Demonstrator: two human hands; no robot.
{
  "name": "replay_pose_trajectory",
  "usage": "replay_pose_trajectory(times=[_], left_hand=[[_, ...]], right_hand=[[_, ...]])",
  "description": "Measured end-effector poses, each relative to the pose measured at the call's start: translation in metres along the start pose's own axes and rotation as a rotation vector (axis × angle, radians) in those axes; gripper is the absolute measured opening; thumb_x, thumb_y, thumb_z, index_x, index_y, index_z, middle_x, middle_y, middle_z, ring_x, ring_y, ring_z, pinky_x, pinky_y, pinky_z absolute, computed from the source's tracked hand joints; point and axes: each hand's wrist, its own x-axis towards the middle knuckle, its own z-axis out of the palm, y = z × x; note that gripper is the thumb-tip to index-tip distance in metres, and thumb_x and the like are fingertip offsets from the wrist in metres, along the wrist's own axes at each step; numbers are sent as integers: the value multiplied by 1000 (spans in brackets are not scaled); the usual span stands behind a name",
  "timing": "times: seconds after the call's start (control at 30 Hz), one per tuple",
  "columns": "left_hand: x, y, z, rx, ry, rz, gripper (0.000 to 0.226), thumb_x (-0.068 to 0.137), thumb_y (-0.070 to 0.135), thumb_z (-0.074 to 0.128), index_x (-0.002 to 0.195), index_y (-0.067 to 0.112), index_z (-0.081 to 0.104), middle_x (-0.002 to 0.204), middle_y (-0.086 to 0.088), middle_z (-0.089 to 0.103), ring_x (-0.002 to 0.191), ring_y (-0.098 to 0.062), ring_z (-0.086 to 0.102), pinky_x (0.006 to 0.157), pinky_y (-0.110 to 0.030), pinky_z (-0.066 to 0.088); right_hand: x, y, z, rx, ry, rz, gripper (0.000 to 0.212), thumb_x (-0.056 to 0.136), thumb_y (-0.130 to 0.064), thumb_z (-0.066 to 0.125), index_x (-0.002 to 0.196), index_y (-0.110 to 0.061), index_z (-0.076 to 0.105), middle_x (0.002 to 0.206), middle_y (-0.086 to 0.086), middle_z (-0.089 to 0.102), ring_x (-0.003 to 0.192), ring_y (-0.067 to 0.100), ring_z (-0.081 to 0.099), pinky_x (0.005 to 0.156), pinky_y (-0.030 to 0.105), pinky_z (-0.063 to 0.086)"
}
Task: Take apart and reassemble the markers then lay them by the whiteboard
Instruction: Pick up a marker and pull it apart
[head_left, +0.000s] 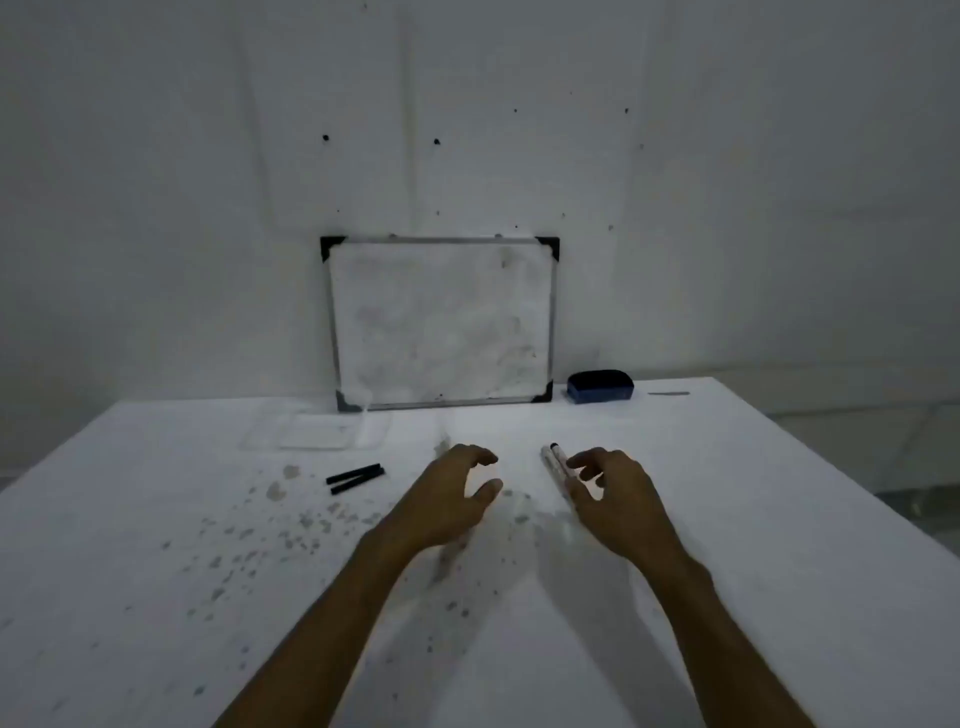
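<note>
A small whiteboard (441, 322) with black corners leans on the wall at the back of the white table (727, 519). White marker bodies (554, 461), uncapped with dark tips showing, lie on the table just left of my right hand (613, 493). That hand hovers with fingers spread, holding nothing; its fingertips are very near the markers. My left hand (452, 493) is curled open over the table in the middle, empty. Two black marker caps (356, 478) lie side by side to the left of my left hand.
A dark blue eraser (600, 387) sits right of the whiteboard. A clear plastic tray (317, 431) lies in front of the board's left corner. A thin grey object (669, 393) lies beyond the eraser. Ink stains speckle the table's left half.
</note>
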Motion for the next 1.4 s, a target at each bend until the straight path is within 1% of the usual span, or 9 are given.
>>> replay_pose_trajectory(times=[0.13, 0.47, 0.67, 0.83, 0.93, 1.03, 1.13, 1.23, 1.4], left_hand=[[-9, -21, 19, 266, -55, 98, 44, 108, 38, 54, 144, 14, 58, 145, -6, 59, 129, -28, 58, 110, -39, 43], [-6, -52, 34, 157, 47, 163, 41, 106, 37, 59, 140, 14, 64, 146, 0, 61, 134, -17, 54, 114, -28, 34], [-2, -56, 35, 104, 53, 116, 40, 104, 42, 58, 138, 22, 64, 143, 6, 61, 131, -12, 54, 113, -26, 35], [-4, -47, 24, -279, 125, -127, 34, 104, 49, 60, 135, 36, 63, 130, 19, 69, 117, 6, 62, 101, -21, 50], [-4, -39, 12, -562, 131, -216, 48, 100, 59, 54, 134, 27, 67, 122, 13, 77, 107, -1, 74, 98, -27, 59], [-5, -37, 1, -760, 43, -277, 47, 105, 59, 47, 123, 24, 73, 107, 1, 83, 90, -20, 82, 78, -31, 66], [-7, -44, -3, -509, 39, -221, 24, 105, 54, 54, 108, 41, 73, 85, 6, 81, 59, -16, 73, 54, -32, 62], [-9, -59, -5, -321, 74, -125, 15, 99, 59, 57, 107, 60, 70, 80, 12, 77, 57, -5, 68, 53, -24, 58], [-8, -73, -2, -18, 125, 99, 30, 101, 44, 67, 127, 32, 74, 105, 10, 75, 79, -6, 67, 73, -25, 57]], right_hand=[[19, 5, 15, -261, 50, 55, 31, 89, -35, 67, 116, -20, 71, 106, 8, 68, 99, 24, 60, 83, 36, 53], [98, 9, 69, -516, -27, 1, 36, 96, -42, 56, 109, -12, 71, 107, 9, 66, 101, 24, 58, 87, 34, 45], [100, 4, 83, -469, -55, 77, 29, 96, -36, 59, 106, -11, 72, 109, 9, 67, 103, 24, 58, 89, 34, 48], [89, -30, 70, 116, -127, 136, 24, 93, -40, 67, 108, -22, 72, 96, -6, 69, 89, 9, 62, 77, 23, 47], [72, -52, 63, 627, -198, 171, 12, 92, -38, 70, 99, -29, 72, 87, -15, 70, 78, -3, 64, 69, 15, 47], [53, -58, 76, 827, -195, 198, 18, 93, -34, 69, 105, -22, 74, 81, -8, 73, 63, 0, 62, 61, 19, 53], [41, -57, 96, 838, -152, 208, 17, 96, -30, 66, 106, -19, 73, 87, -4, 74, 66, 0, 63, 63, 18, 54], [38, -48, 111, 736, -102, 145, 13, 100, -26, 59, 103, -19, 69, 87, -4, 73, 67, -1, 63, 65, 21, 51], [41, -38, 122, 316, 64, -101, 59, 101, -57, 34, 64, -17, 58, 56, -2, 60, 51, 11, 55, 51, 25, 45]])
